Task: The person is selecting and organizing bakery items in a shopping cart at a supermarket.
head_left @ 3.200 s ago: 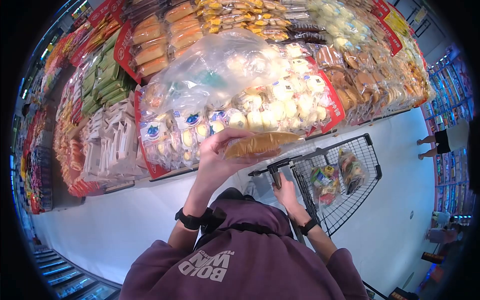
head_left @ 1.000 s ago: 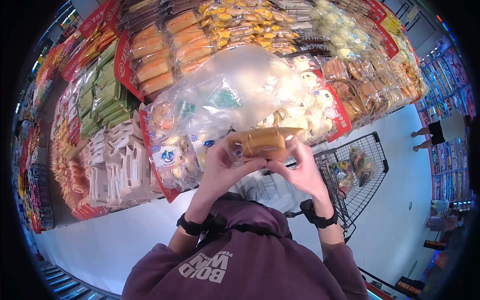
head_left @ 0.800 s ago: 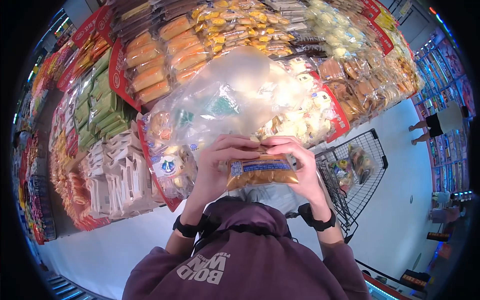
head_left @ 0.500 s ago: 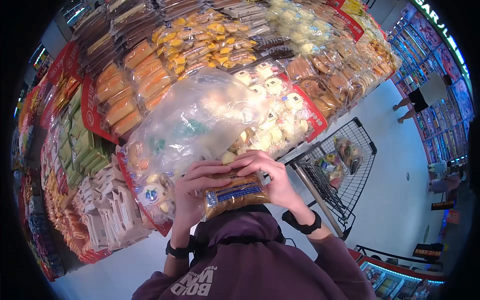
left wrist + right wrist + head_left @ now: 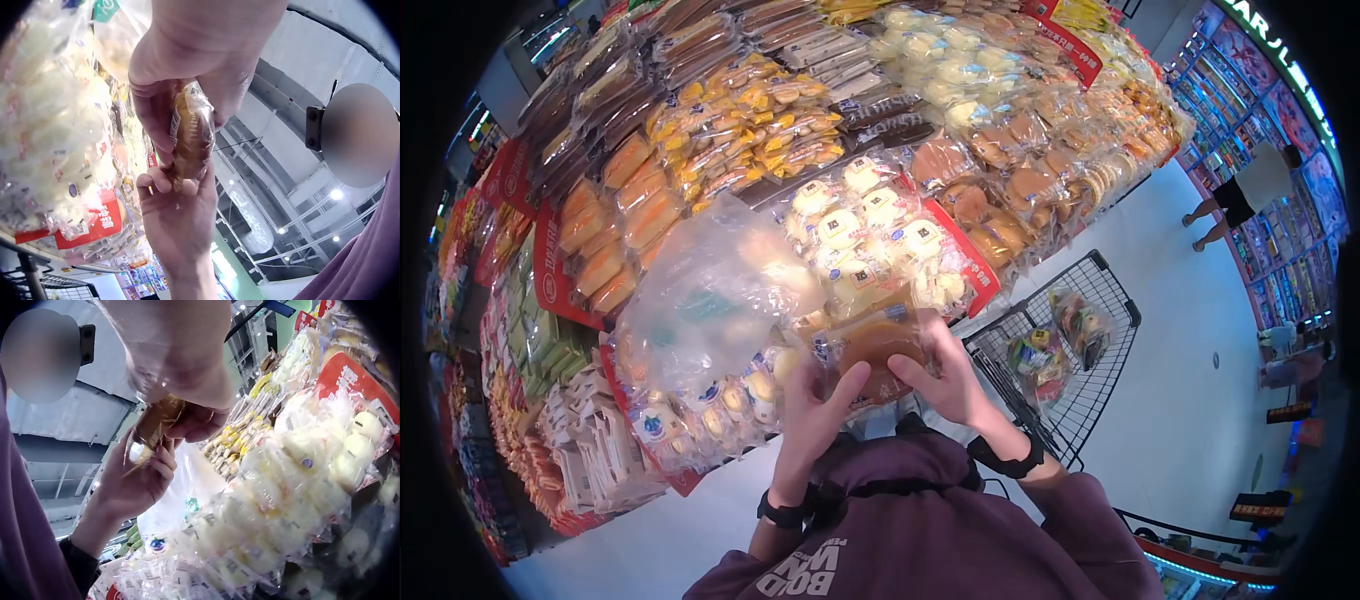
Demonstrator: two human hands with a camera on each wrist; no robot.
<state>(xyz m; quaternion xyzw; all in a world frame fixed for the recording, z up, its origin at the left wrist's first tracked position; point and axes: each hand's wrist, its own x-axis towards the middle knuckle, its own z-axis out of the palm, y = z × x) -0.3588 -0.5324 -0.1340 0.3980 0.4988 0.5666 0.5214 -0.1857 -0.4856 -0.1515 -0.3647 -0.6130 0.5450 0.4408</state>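
A clear-wrapped brown bread pack (image 5: 882, 343) is held between both hands over the front edge of the bread display. My left hand (image 5: 812, 412) grips its left end, thumb on the near face. The right hand (image 5: 948, 378) grips the opposite end, its thumb also pressed on that face. In the left wrist view the bread pack (image 5: 192, 134) shows edge-on, with fingers curled behind it. The right wrist view shows part of the wrapped bread (image 5: 156, 428) below the right palm. Beyond the left hand, a large clear plastic bag (image 5: 700, 285) lies on the stacked goods.
Wrapped white buns (image 5: 840, 230) and other packed breads (image 5: 1000, 170) fill the display, split by red signs (image 5: 965, 250). A wire shopping cart (image 5: 1137, 318) stands at right, holding bagged items (image 5: 1040, 362). Another person (image 5: 1250, 190) stands farther right, near shelves.
The right hand left the cart handle and joined the left on the bread pack. They tilted its printed label into view, then turned it away again. The view shifted right along the display.
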